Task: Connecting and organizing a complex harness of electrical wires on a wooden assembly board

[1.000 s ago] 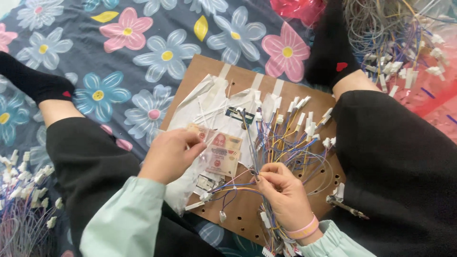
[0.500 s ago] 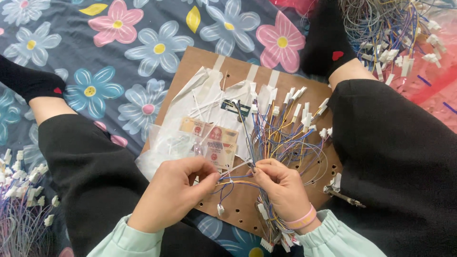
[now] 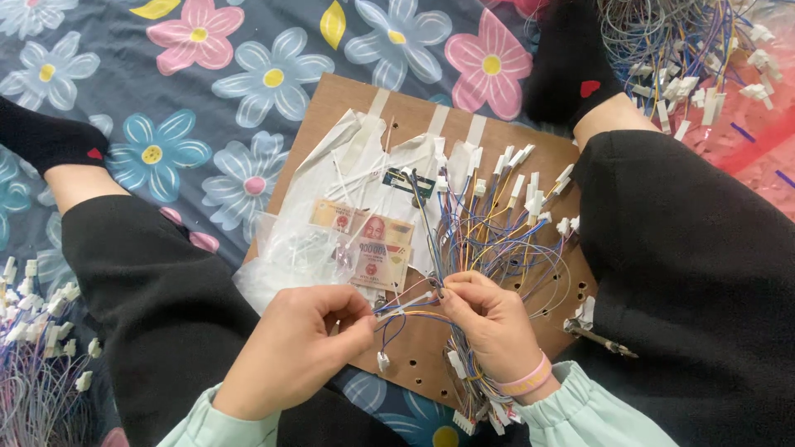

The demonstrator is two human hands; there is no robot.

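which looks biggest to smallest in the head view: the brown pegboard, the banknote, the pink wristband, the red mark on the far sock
1. brown pegboard
2. banknote
3. pink wristband
4. red mark on the far sock; it lies farther from the camera, so its last place is unsure.

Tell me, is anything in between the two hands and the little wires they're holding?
No. The left hand and right hand both pinch the thin wires directly, above the brown board; nothing visible sits between fingers and wires.

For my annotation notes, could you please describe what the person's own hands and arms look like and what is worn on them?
Both hands are bare, without gloves. The left hand emerges from a loose pale mint-green sleeve. The right hand has a matching mint-green sleeve with a gathered cuff, and a pink band circles its wrist.
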